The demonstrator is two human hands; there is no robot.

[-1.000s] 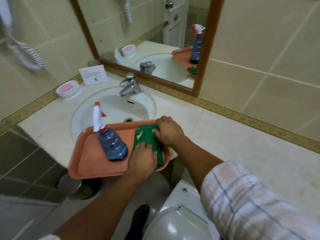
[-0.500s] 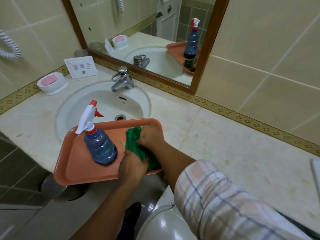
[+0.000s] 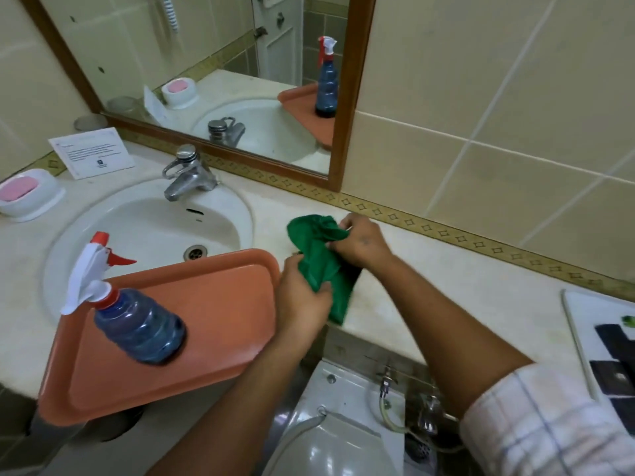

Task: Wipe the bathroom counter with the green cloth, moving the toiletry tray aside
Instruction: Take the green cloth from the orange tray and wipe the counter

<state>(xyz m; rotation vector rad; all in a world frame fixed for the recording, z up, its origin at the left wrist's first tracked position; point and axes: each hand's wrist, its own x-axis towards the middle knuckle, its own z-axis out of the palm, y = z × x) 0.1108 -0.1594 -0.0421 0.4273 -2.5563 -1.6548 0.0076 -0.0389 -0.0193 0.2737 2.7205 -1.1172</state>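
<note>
- We hold the green cloth (image 3: 321, 259) bunched between both hands, just right of the sink (image 3: 144, 235), over the pale counter (image 3: 457, 286)
- Our left hand (image 3: 302, 297) has its fingers curled tight on the cloth's lower part; our right hand (image 3: 360, 240) pinches the upper folds, fingers closed on the fabric
- The cloth looks crumpled, a deep even green, one end hanging down to the counter's front edge
- The orange tray (image 3: 171, 331) lies across the sink's front rim and juts out past the counter edge; its right corner sits just beside our left hand
- A blue spray bottle (image 3: 137, 321) with a white and red trigger stands on the tray, front left of the sink
- Right of the sink the counter lies open as far as a white tray (image 3: 580, 338) at the far right, holding dark packets
- Behind the sink stand the tap (image 3: 187, 173) and the framed mirror (image 3: 213, 80)
- Left of the sink sits a white dish with pink soap (image 3: 25, 194), and behind it a printed card (image 3: 91, 156); its writing is too small for us to read
</note>
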